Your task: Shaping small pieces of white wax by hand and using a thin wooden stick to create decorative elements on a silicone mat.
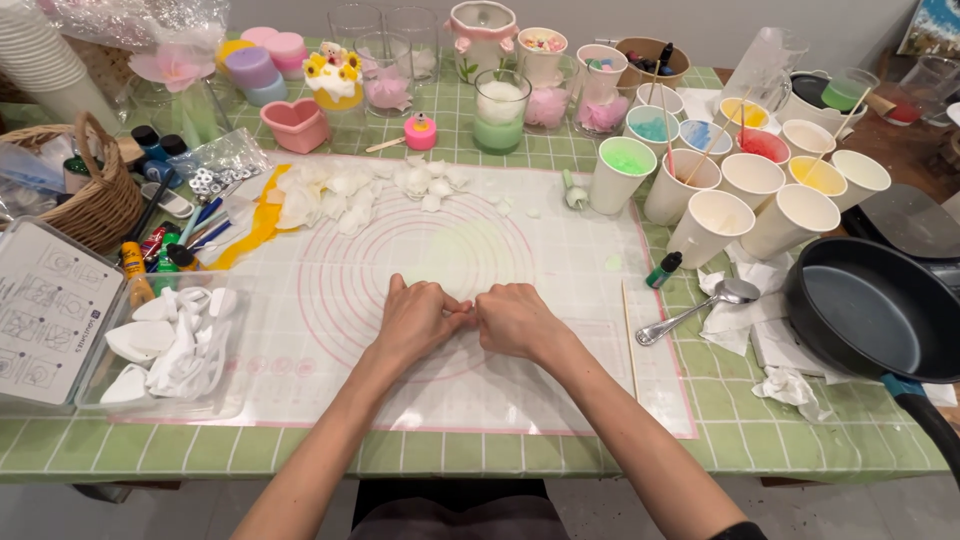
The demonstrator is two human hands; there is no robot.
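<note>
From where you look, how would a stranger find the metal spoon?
Start at the black frying pan on the right. Just left of it, crumpled white paper towels lie on the green checked tablecloth. The metal spoon rests there, the only shiny silver thing.

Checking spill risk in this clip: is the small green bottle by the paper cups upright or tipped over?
Tipped. The green bottle lies on its side on the table, black cap pointing up toward the cups.
</note>
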